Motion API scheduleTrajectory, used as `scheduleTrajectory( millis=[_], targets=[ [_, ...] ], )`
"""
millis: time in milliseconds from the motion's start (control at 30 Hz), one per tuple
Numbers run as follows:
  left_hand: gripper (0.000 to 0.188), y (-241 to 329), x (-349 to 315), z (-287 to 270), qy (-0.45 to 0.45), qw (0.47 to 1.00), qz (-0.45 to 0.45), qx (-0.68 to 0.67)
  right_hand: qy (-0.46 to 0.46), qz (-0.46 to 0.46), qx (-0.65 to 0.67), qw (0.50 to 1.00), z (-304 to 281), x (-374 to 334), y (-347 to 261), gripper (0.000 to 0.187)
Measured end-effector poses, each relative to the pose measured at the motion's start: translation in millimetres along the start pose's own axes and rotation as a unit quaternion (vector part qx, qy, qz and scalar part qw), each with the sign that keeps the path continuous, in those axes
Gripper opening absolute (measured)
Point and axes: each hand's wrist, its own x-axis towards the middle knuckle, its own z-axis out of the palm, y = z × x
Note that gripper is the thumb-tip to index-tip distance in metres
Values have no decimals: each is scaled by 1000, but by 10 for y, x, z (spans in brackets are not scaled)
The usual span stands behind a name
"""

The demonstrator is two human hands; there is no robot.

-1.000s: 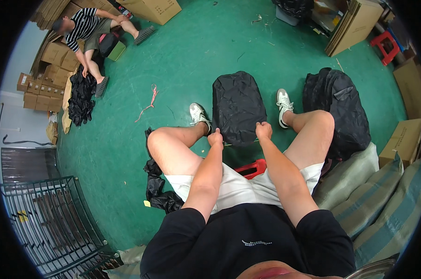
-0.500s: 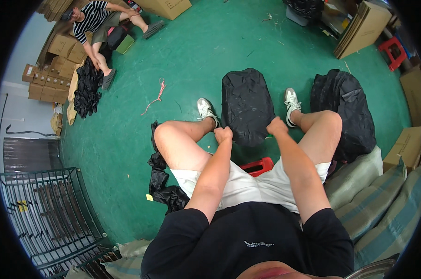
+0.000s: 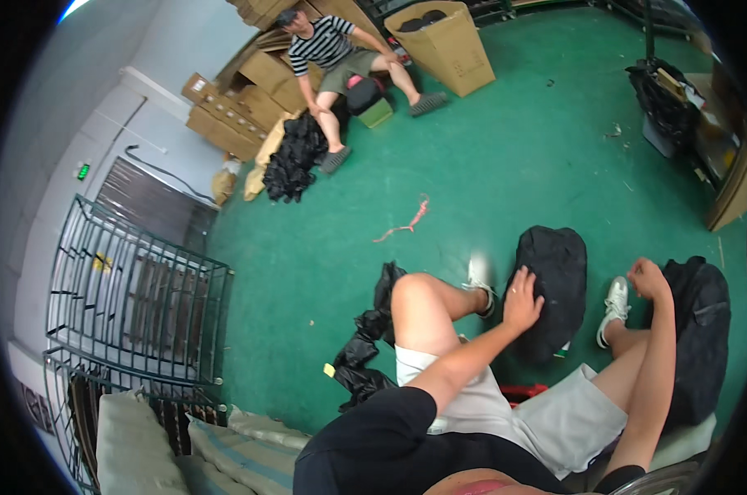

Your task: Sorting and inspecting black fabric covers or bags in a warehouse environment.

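**L hand flat on black backpack, R hand fisted beside second bag**

Person sits w/ knees apart over a green floor [image 3: 505, 140], view looking down. Black backpack [image 3: 555, 280] lies on the floor between the feet, at about 3 o'clock from frame centre. Left hand [image 3: 522, 301] rests on the backpack's near-left side, fingers spread and open, palm down, touching fabric, not gripping. Right hand [image 3: 650, 279] is curled into a loose fist, at 3 o'clock of the backpack, just beside its right edge; can't tell if it holds anything. White sneakers: one [image 3: 478, 276] at 9 o'clock of the backpack, blurred; other [image 3: 614, 304] at its 4 o'clock, between the two bags.

Second black backpack [image 3: 703, 330] lies further right, near frame rim, just past the right forearm. Crumpled black plastic bags [image 3: 365, 346] sit on the floor at 9 o'clock of the left knee. Red-pink string scrap [image 3: 406, 223] lies well apart, at 11 o'clock of the backpack.

Far off, at 11 o'clock, another person in a striped shirt [image 3: 328, 45] sits among cardboard boxes [image 3: 443, 41] beside a heap of black bags [image 3: 295, 161]. Wire rack [image 3: 134, 305] stands at 9 o'clock; striped cushions [image 3: 225, 445] at 7 o'clock.
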Motion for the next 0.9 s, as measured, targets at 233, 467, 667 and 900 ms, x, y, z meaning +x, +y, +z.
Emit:
scheduleTrajectory(
  millis=[233,467,667,900],
  targets=[
    [73,-16,-528,231,-141,978,-54,141,14,-149,-25,988,189,312,-311,32],
    [67,196,-189,-353,-363,917,-106,128,-24,-113,13,993,195,368,-425,29],
    [32,424,-173,-1855,-74,938,3,-338,-57,-97,49,992,191,244,-51,26],
    [14,-1166,-682,-2856,320,914,-189,-164,-100,-48,82,990,30,-46,0,22]
  ],
)
